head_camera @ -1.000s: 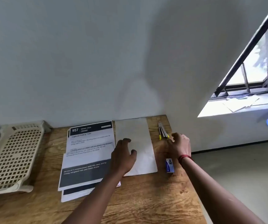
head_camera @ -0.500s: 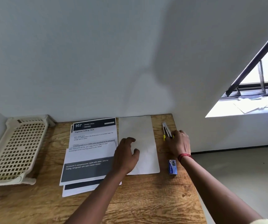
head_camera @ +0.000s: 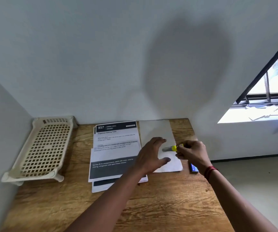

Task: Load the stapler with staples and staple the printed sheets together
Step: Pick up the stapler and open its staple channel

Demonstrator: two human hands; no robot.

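The stapler point(head_camera: 172, 148) is held clear of the table point(head_camera: 151, 206), above the blank white sheet point(head_camera: 156, 131), with its yellow end clamped between the fingers point(head_camera: 181, 150) of the right hand point(head_camera: 191, 154). Its long axis runs roughly level, side to side across the view: the grey metal end points toward the left hand point(head_camera: 151, 155), the yellow end toward the right palm. The image is blurred at this spot, so whether the magazine is open or closed cannot be determined. The left hand hovers just beside the free metal end with its fingers spread apart and holding nothing; thumb and forefinger form an open bracket facing the stapler. The step in hand is judged to be the transfer of the stapler into a two-handed hold ahead of loading. The next move would call for the left fingers to steady the body while the right fingers open the magazine; the small blue staple box point(head_camera: 193, 167), lying on the table just behind the right wrist, must then be collected. The printed sheets point(head_camera: 116, 151) lie in a loosely fanned stack under and beyond the left forearm, edges not yet squared. A cream perforated plastic tray point(head_camera: 42, 148) stands well apart, beyond the left hand's outer side, against the wall.
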